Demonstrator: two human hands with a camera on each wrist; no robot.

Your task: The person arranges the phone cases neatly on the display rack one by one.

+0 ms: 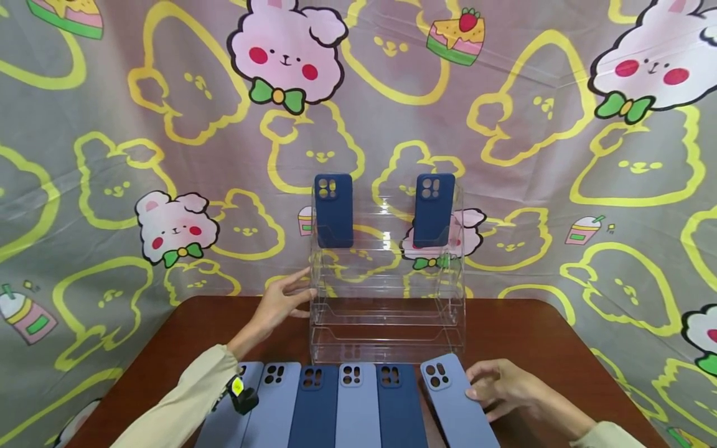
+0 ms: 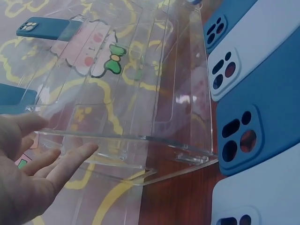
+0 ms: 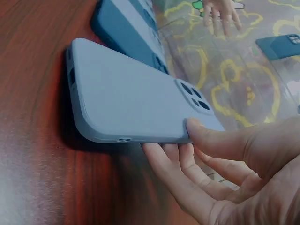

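In the head view a light blue phone case [image 1: 460, 404] lies tilted at the right end of the row, pinched at its right edge by my right hand [image 1: 512, 392]. The right wrist view shows the thumb on top of the case [image 3: 126, 93] and the other fingers of the hand [image 3: 234, 168] at its edge and underside. My left hand [image 1: 280, 302], fingers extended, is at the left side of the clear tiered stand [image 1: 386, 354]. In the left wrist view that hand [image 2: 42, 173] is beside the stand's side panel, fingers loosely spread; contact is hard to tell.
Two dark blue cases, one at the left [image 1: 336, 214] and one at the right [image 1: 435, 214], stand on the stand's top tier. Dark blue [image 1: 313, 410] and light blue cases [image 1: 358, 410] lie in a row before it on the brown table [image 1: 521, 330]. A patterned cloth [image 1: 381, 124] hangs behind.
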